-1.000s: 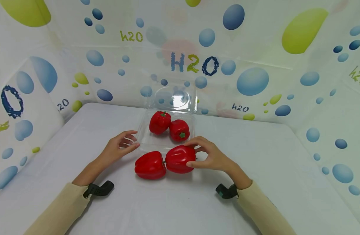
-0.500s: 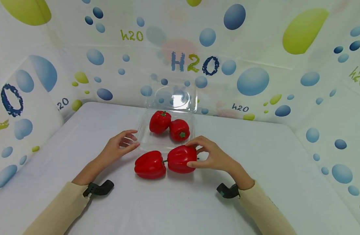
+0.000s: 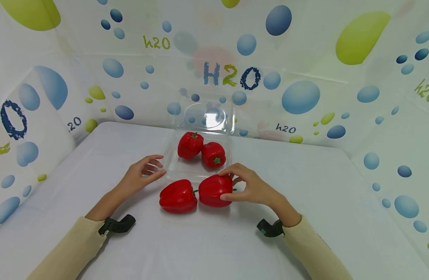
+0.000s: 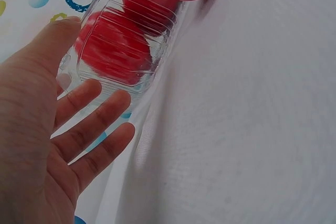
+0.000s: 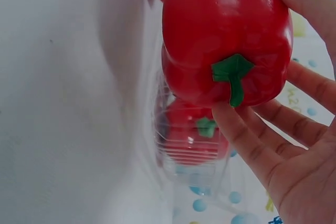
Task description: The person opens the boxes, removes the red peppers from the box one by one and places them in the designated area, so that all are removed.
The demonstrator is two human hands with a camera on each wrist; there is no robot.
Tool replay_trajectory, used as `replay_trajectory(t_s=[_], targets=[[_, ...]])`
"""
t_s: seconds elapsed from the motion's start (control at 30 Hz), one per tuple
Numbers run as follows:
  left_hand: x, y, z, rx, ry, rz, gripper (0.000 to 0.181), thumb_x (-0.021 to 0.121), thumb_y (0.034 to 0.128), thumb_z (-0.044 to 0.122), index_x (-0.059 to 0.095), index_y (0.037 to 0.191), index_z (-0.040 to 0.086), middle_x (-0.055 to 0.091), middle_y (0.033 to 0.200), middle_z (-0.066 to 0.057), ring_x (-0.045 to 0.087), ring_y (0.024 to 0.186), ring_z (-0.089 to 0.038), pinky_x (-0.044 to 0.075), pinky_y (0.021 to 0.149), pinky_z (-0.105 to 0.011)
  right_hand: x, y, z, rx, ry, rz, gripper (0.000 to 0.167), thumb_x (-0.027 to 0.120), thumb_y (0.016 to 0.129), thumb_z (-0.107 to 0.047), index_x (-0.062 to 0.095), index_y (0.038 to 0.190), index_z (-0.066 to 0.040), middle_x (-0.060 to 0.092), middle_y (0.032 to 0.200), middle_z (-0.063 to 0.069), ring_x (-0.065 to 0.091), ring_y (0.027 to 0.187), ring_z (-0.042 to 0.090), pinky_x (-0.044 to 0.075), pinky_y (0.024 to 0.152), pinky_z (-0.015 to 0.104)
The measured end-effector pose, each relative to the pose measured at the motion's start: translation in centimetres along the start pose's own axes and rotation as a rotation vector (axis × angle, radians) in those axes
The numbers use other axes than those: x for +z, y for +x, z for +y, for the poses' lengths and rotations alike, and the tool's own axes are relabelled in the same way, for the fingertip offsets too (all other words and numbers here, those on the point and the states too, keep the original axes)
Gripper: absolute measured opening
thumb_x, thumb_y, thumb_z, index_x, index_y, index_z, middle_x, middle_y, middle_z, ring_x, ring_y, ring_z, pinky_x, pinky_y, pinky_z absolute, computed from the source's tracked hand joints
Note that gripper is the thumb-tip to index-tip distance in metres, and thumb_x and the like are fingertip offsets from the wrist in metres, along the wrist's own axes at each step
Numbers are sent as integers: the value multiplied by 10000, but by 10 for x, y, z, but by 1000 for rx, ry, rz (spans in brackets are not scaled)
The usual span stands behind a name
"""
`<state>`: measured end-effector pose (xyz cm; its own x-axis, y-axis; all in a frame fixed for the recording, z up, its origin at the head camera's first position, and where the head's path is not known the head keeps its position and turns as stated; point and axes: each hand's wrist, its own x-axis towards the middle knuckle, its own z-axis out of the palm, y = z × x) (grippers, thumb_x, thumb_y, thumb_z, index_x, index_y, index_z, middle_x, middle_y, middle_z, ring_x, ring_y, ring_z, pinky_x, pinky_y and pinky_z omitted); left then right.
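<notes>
My right hand [image 3: 247, 186] holds a red bell pepper [image 3: 212, 190] between thumb and fingers; the right wrist view shows its green stem [image 5: 236, 80] facing the palm. To its left a second red bell pepper [image 3: 178, 197] lies on its side, stem toward the held one. Behind them is a clear plastic clamshell container [image 3: 179, 168], its lid [image 3: 186, 120] raised. Two more red bell peppers [image 3: 190, 146] [image 3: 213, 155] sit inside the container, side by side. My left hand [image 3: 144, 172], fingers spread and relaxed, is at the container's left edge; whether it touches is unclear.
A white cloth [image 3: 200, 249] covers the table. A backdrop [image 3: 137, 93] printed with blue and green dots rises behind and at both sides. Each wrist wears a black camera mount [image 3: 118, 225].
The held bell pepper shifted slightly to the right, away from the one beside it, and now sits marginally nearer to me. My left hand and the container stay in place.
</notes>
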<state>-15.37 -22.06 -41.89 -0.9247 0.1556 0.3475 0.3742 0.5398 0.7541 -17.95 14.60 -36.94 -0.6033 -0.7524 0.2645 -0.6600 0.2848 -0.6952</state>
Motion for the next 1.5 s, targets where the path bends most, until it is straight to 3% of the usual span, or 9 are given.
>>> replay_trajectory(t_s=[0.2, 0.47, 0.7, 1.5], targets=[[-1, -1, -1, 7, -4, 0, 502, 704, 899, 120, 509, 1343, -8, 637, 1097, -166, 632, 963, -295, 499, 803, -131, 8, 2, 0, -21, -27, 8, 605, 840, 740, -209, 558, 1267, -122, 571, 1222, 38, 580, 1055, 177, 567, 824, 311], [0, 0, -4, 6, 1, 0, 511, 714, 888, 106, 509, 1342, -8, 639, 1095, -164, 639, 965, -301, 498, 794, -125, 18, 2, -5, 0, -14, 32, 596, 833, 752, -197, 569, 1277, -102, 565, 1213, 65, 576, 1065, 200, 571, 825, 347], [-1, -1, -4, 12, 7, -5, 513, 708, 897, 127, 503, 1351, 4, 636, 1104, -162, 640, 971, -303, 499, 799, -133, 24, 1, -6, 19, -25, 31, 593, 824, 763, -205, 564, 1288, -112, 560, 1232, 65, 576, 1075, 202, 558, 835, 287], [-2, -5, -5, 10, -2, -8, 523, 713, 887, 116, 499, 1350, 0, 632, 1111, -173, 636, 975, -313, 496, 789, -125, 35, 0, -7, 25, -21, 22, 545, 805, 798, -197, 568, 1281, -113, 530, 1257, 86, 549, 1116, 231, 555, 838, 289]])
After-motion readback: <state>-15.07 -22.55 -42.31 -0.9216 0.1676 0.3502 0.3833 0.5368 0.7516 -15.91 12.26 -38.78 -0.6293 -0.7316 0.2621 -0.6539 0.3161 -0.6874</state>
